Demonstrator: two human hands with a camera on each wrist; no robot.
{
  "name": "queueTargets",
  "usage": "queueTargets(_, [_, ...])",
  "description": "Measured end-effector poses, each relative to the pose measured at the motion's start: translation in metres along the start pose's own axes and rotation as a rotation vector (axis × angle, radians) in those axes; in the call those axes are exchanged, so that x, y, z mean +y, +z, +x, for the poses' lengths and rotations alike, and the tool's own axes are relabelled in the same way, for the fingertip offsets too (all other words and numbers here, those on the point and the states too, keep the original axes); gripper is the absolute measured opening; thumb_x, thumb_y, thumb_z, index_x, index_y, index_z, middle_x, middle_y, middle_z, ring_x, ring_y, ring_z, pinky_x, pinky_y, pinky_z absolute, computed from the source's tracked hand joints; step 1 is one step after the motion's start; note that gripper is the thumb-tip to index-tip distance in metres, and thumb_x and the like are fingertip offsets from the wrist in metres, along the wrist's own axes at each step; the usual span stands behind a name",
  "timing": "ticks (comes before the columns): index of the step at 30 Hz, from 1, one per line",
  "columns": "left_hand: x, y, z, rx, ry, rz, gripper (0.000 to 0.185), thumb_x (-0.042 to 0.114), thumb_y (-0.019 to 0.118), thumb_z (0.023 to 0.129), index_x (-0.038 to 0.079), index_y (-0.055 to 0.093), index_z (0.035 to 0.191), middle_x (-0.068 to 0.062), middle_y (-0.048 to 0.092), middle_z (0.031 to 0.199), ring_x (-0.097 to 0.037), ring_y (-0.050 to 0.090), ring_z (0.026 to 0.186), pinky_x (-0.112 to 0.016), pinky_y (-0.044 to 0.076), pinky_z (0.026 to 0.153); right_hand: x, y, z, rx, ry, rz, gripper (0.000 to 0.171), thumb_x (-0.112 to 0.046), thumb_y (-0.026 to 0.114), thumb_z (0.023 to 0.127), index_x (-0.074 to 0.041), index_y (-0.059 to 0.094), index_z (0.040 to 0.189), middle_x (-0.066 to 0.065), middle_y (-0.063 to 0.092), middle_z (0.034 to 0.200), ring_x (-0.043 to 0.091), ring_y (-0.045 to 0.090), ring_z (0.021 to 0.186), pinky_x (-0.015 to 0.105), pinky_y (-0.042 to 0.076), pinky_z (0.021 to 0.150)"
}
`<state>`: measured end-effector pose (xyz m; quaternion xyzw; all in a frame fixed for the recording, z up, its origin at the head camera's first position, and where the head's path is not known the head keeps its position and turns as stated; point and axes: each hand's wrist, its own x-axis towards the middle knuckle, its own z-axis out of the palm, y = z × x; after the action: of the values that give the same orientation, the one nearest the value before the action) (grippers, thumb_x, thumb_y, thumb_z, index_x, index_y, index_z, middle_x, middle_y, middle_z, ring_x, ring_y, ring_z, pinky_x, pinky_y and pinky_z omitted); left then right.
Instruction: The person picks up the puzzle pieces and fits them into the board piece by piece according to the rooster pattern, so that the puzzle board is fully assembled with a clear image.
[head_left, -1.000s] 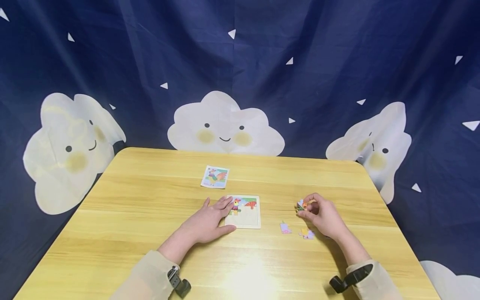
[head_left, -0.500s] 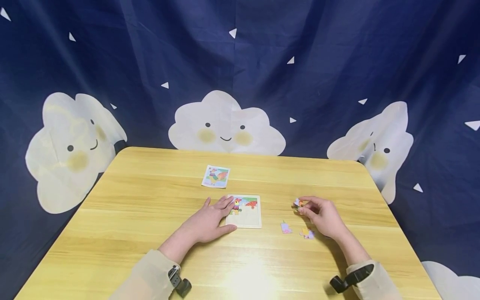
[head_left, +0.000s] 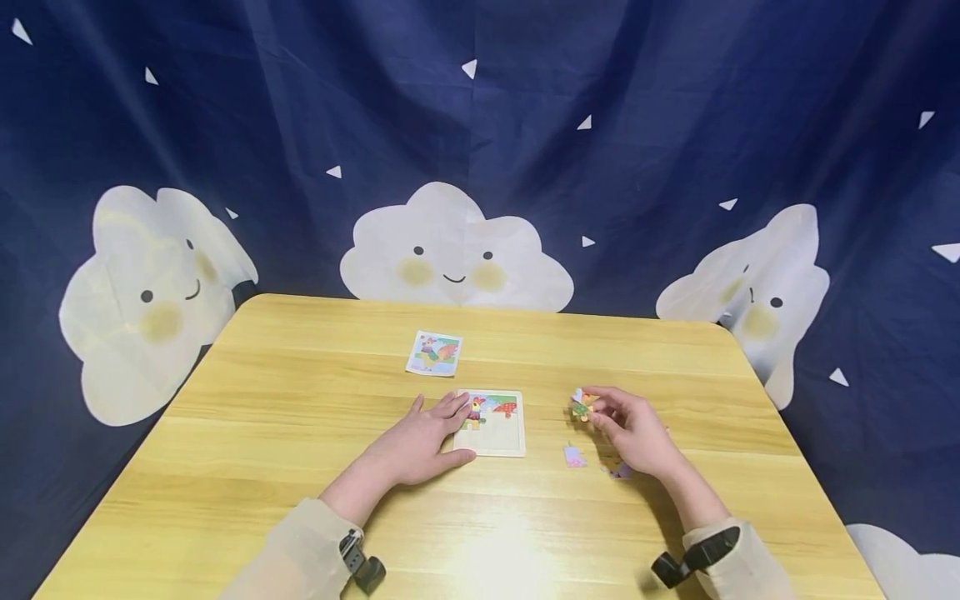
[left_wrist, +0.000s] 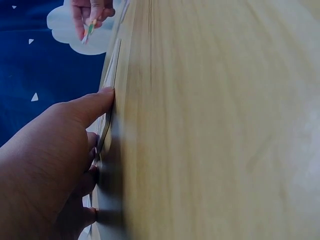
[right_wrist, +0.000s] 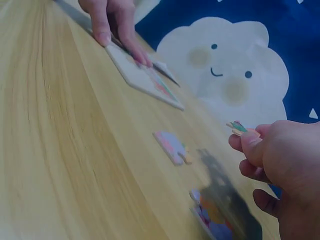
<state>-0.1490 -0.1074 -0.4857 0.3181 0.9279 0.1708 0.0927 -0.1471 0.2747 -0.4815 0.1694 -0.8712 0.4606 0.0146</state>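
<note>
One wooden table [head_left: 285, 433], cloud-printed backdrop [head_left: 525, 150]

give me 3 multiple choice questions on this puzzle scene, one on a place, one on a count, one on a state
1. Where does the picture card lie?
A. beyond the puzzle board
B. under the right hand
C. off the table

2. How many loose puzzle pieces lie on the table by the right hand?
A. none
B. two
C. five

3. What is the left hand doing?
A. lifting a piece
B. resting on the puzzle board's edge
C. hanging off the table

Answers:
1 A, the card sits farther up the table than the puzzle board.
2 B, a pink piece and a second piece lie there.
3 B, its fingers lie on the board, while the right hand pinches a piece.
</note>
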Motion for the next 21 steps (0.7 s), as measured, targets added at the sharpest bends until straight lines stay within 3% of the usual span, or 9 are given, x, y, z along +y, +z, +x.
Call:
queueTargets(6, [0.001,0.000,0.000,0.000,0.000,-0.004,0.081,0.061,0.055,0.105,0.006,0.041,0.162,-0.006,0.027,0.173,-0.025,0.021,0.160,-0.068,0.013,0.124,-0.008,0.013,0.005,-0.005,-0.008,0.040,0.037,0.000,0.072,0.099,-0.001,0.068,0.136,0.007,0.074,0.094,0.014,0.056,0.062,0.025,0.047,0.055])
queueTargets(14, [0.001,0.001,-0.001,-0.003,-0.008,-0.003,0.081,0.062,0.054,0.105,0.007,0.040,0.163,-0.005,0.025,0.173,-0.024,0.019,0.160,-0.066,0.012,0.125,-0.021,0.034,0.011,-0.028,0.057,0.094,0.037,-0.004,0.078,0.095,0.000,0.072,0.131,0.004,0.077,0.096,0.018,0.061,0.072,0.024,0.048,0.061])
queueTargets(21, [0.000,0.001,-0.001,0.002,0.000,-0.003,0.082,0.063,0.053,0.105,0.007,0.040,0.163,-0.005,0.025,0.173,-0.024,0.019,0.160,-0.066,0.012,0.124,-0.027,0.048,0.019,-0.052,0.037,0.137,0.037,-0.001,0.078,0.094,0.002,0.073,0.131,0.004,0.077,0.096,0.021,0.065,0.075,0.024,0.050,0.062])
